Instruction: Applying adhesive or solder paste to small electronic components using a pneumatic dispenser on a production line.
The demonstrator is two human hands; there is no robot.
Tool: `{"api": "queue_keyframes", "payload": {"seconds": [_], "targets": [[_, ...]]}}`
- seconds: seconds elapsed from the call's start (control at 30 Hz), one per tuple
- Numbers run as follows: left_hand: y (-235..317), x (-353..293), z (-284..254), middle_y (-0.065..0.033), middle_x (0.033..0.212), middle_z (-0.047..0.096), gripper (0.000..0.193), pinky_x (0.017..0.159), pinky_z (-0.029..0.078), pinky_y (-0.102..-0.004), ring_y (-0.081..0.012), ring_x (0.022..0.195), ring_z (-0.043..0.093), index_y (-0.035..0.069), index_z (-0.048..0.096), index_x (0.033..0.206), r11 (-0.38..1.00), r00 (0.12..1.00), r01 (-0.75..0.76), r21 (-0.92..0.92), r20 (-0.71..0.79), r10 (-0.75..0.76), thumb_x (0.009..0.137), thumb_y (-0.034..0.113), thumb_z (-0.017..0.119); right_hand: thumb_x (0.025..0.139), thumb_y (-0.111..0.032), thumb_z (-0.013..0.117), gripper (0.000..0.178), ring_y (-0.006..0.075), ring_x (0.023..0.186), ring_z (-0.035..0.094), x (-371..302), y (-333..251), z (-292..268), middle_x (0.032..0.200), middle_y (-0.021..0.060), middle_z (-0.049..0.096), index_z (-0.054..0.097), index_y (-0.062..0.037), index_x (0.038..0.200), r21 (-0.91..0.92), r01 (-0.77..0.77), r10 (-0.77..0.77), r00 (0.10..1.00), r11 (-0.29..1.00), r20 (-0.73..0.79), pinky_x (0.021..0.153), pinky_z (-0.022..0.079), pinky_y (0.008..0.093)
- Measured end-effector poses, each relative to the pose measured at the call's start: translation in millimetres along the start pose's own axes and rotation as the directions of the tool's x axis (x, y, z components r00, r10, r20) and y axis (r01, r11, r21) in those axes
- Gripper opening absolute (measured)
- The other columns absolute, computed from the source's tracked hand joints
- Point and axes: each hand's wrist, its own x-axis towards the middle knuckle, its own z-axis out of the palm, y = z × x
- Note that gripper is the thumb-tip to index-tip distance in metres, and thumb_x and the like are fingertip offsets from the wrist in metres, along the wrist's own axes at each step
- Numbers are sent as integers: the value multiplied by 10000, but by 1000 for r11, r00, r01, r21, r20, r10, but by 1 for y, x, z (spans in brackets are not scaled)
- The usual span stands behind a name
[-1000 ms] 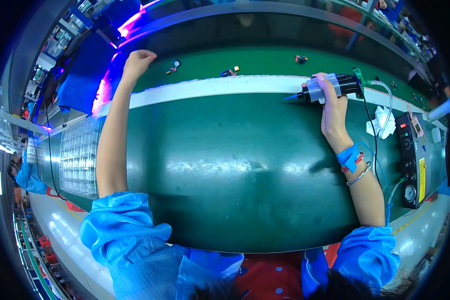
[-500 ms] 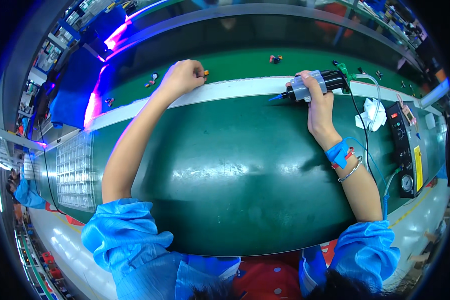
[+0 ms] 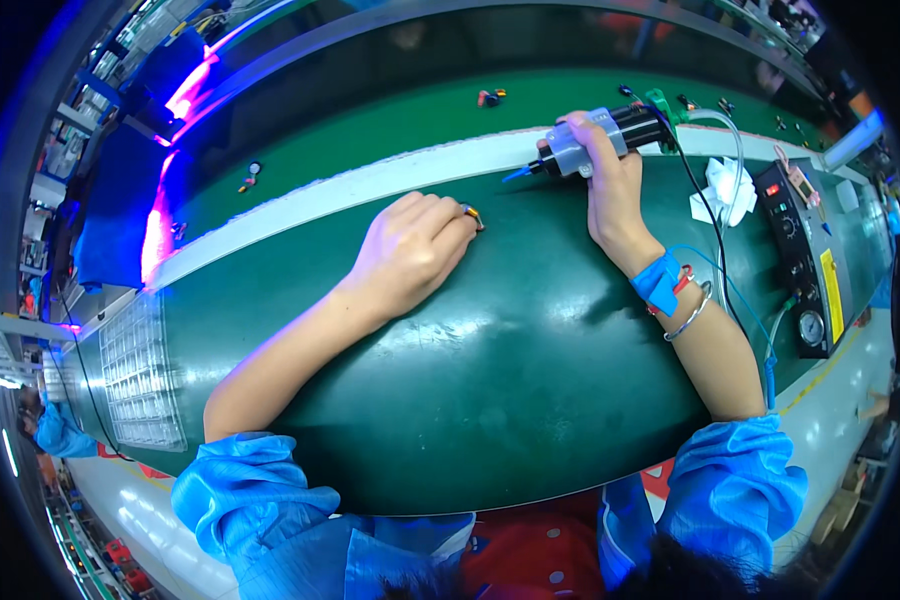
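Over the green work table [image 3: 490,400], my left hand [image 3: 407,250] is closed, pinching a small black and yellow part [image 3: 470,212] at its fingertips; most of that part is hidden by the fingers. My right hand [image 3: 613,185] is wrapped round a glue dispensing syringe [image 3: 575,148] with a clear sleeve and black ends. Its thin blue needle tip [image 3: 516,175] points left, a short way from the part in my left hand. A green fitting [image 3: 660,105] on the syringe's far end joins a clear hose. A blue band [image 3: 660,281] circles my right wrist.
Beyond the white rail [image 3: 320,201], small parts [image 3: 491,97] lie scattered on a green belt [image 3: 390,120]. On the right stand a black dispenser box [image 3: 800,265] with a gauge and a crumpled white tissue [image 3: 722,192]. A clear tray [image 3: 142,375] lies at left.
My left hand has come back from the belt over the rail onto the table, bringing the small part toward the needle tip. The right hand keeps its grip on the syringe.
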Motion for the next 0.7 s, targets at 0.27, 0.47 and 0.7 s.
{"api": "queue_keyframes", "payload": {"seconds": [0.27, 0.47, 0.7], "targets": [[-8, -1, 1, -3, 651, 505, 91, 548, 332, -239, -103, 591, 417, 41, 617, 691, 788, 824, 565, -244, 207, -527, 638, 95, 668, 746, -198, 587, 243, 178, 712, 598, -4, 1, 1, 778, 105, 591, 540, -3, 883, -61, 21, -15, 995, 998, 95, 676, 455, 262], [-4, 2, 2, 11, 587, 422, 113, 604, 283, -251, -104, 590, 379, 59, 580, 627, 769, 804, 594, -235, 218, -554, 642, 127, 668, 745, -189, 595, 236, 175, 699, 596, -5, 5, 2, 766, 98, 591, 545, -8, 888, -164, 47, -9, 975, 985, 224, 660, 464, 277], [-4, 1, 3, -5, 558, 435, 128, 644, 272, -279, -145, 590, 406, 58, 552, 601, 747, 784, 620, -240, 236, -575, 634, 141, 644, 741, -210, 618, 241, 164, 729, 596, -6, 3, 4, 785, 87, 596, 555, -24, 881, -198, 20, 34, 965, 980, 262, 668, 457, 260]]}}
